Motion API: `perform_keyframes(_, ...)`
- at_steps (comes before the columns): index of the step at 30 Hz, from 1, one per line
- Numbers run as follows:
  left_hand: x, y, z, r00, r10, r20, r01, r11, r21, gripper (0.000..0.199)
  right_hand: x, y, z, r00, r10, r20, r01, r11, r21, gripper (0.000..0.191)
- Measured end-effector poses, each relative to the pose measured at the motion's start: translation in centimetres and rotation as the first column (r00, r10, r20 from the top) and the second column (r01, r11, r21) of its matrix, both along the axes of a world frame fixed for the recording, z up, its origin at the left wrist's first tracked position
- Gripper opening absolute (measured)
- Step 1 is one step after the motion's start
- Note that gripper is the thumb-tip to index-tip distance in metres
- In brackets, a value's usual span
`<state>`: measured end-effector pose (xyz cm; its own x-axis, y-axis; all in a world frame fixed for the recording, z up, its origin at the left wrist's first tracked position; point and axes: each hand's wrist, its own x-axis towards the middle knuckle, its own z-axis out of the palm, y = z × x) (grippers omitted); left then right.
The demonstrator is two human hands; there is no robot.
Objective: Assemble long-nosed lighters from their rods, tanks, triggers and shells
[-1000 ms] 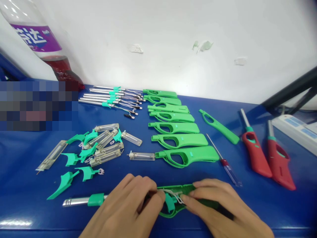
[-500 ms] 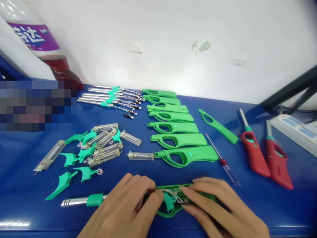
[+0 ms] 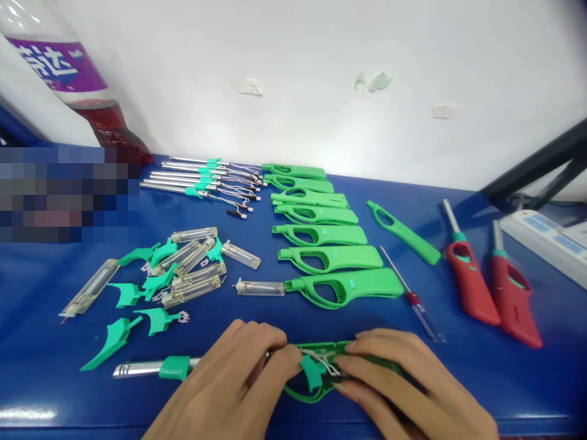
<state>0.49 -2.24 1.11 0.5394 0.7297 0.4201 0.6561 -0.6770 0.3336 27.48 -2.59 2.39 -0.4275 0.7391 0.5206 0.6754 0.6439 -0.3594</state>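
My left hand (image 3: 233, 382) is closed over the nozzle end of an opened green lighter casing (image 3: 308, 396) near the table's front edge. From beneath it a silver metal tube (image 3: 141, 369) with a green collar (image 3: 175, 368) sticks out to the left. Inside the casing show a teal trigger (image 3: 313, 374) and white wires (image 3: 331, 368). My right hand (image 3: 408, 382) grips the casing's handle end, its thumb and fingertips pressed in by the wires. What lies under those fingertips is hidden.
Loose teal triggers (image 3: 158, 320) and clear fuel tanks (image 3: 192, 292) lie left. Behind are tube-and-wire assemblies (image 3: 183, 182) and a column of green casings (image 3: 321, 235). Rightward lie a screwdriver (image 3: 422, 311), red lighters (image 3: 472, 284) and a power strip (image 3: 545, 241). A bottle (image 3: 98, 116) stands back left.
My right index fingertip has shifted slightly lower over the wires. My left hand stays nearly in place on the casing. The rest of the table looks the same.
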Motion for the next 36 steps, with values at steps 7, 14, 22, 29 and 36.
perform_keyframes(7,-0.1,-0.2,0.1,1.000,-0.012,-0.010,0.012,1.000,-0.015,0.035,-0.1,0.3,0.0,1.000,-0.001,-0.005,0.001,1.000,0.011,0.014)
perform_keyframes(14,-0.2,-0.1,-0.2,1.000,0.001,-0.009,-0.001,1.000,-0.030,0.033,-0.5,0.4,0.1,1.000,0.011,-0.025,-0.010,1.000,0.006,0.009)
perform_keyframes(22,0.2,0.1,0.0,1.000,0.022,0.017,-0.021,0.999,-0.037,0.031,-0.3,0.3,0.1,1.000,0.012,-0.010,-0.012,1.000,-0.011,0.011)
perform_keyframes(29,0.1,0.1,0.2,0.999,0.016,0.032,-0.014,0.998,-0.062,0.031,-0.5,0.5,0.1,1.000,0.020,-0.023,-0.021,1.000,-0.023,0.006)
perform_keyframes(36,0.0,-0.2,-0.1,1.000,0.005,0.015,-0.004,0.997,-0.081,0.031,-1.0,0.6,0.2,0.999,-0.015,-0.045,0.014,1.000,-0.025,0.004)
